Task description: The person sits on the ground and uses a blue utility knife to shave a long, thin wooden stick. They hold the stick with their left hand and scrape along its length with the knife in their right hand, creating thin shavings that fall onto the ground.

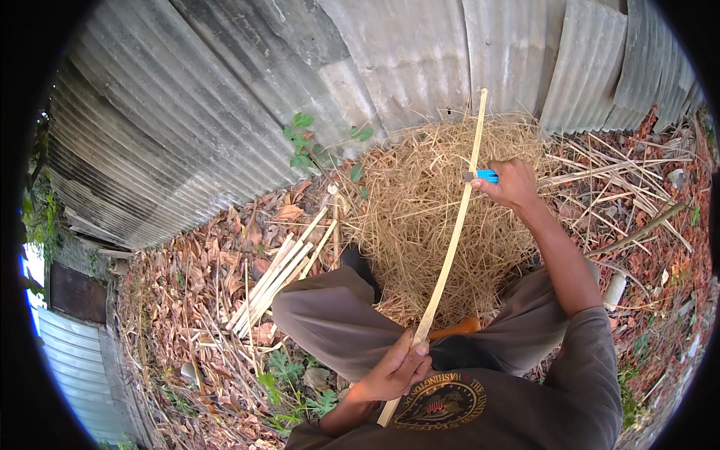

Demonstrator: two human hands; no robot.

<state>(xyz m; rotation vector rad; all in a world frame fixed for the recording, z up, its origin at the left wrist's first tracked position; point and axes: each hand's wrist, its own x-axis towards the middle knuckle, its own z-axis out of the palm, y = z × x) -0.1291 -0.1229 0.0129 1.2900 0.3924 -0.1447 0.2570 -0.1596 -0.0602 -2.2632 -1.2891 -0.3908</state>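
Observation:
A long pale bamboo strip [454, 240] runs from near my lap up toward the metal wall. My left hand [397, 369] grips its lower end close to my body. My right hand [511, 182] is stretched out and holds a small blue-handled knife [481, 176] with its blade against the strip's upper part. Under the strip lies a heap of thin dry shavings [427, 217] between my knees. Both knees, in brown trousers, frame the heap.
A bundle of split bamboo strips [281, 277] lies on dry leaves left of my left knee. A corrugated metal wall [300, 67] stands close in front. An orange object [461, 326] sits by my lap. More loose sticks [622, 172] lie at right.

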